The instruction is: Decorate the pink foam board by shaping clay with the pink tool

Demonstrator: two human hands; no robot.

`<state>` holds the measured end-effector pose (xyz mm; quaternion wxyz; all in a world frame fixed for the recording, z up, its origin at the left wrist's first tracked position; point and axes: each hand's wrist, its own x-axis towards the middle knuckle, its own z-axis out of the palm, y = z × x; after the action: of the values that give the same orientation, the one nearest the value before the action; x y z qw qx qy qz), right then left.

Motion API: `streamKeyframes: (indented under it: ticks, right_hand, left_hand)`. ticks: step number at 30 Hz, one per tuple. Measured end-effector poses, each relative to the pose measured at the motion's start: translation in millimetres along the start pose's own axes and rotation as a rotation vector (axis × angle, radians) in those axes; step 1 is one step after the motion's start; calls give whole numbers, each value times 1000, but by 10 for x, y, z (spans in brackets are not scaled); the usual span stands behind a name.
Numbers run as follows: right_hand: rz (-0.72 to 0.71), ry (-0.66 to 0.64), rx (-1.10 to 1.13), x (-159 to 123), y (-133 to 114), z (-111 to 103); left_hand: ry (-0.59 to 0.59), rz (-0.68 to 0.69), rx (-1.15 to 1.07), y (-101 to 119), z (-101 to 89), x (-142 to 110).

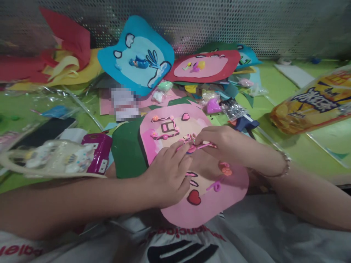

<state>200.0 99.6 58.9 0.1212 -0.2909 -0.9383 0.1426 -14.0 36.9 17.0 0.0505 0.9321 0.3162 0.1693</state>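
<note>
A pink rounded paper cutout [233, 191] with a beige middle lies tilted at the table's near edge, partly over my lap. My left hand [170, 173] rests across it, fingers stretched out, fingertips against a small pink clay figure [191, 148] at the centre. From the other side, my right hand [226, 144] bends its thumb and fingers together at the same figure; the exact grip is partly hidden. Around them sit a red clay heart [194, 197], a pink clay heart [185, 116], an orange clay flower [226, 170] and a purple clay curl [217, 186].
Blue [161, 44] and red [233, 60] paper cutouts lean at the back near a perforated metal panel [233, 22]. Bagged purple clay [214, 105] lies before them. On the left are a beige phone case [59, 157] and a dark phone [45, 133]; on the right, a yellow snack bag [315, 100].
</note>
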Motion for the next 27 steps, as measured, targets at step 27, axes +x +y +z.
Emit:
streamKeyframes:
  ticks: [27]
  right_hand:
    - [29,-6,49,-4,-43,11]
  left_hand:
    - [-13,-42,-20,7,30,6]
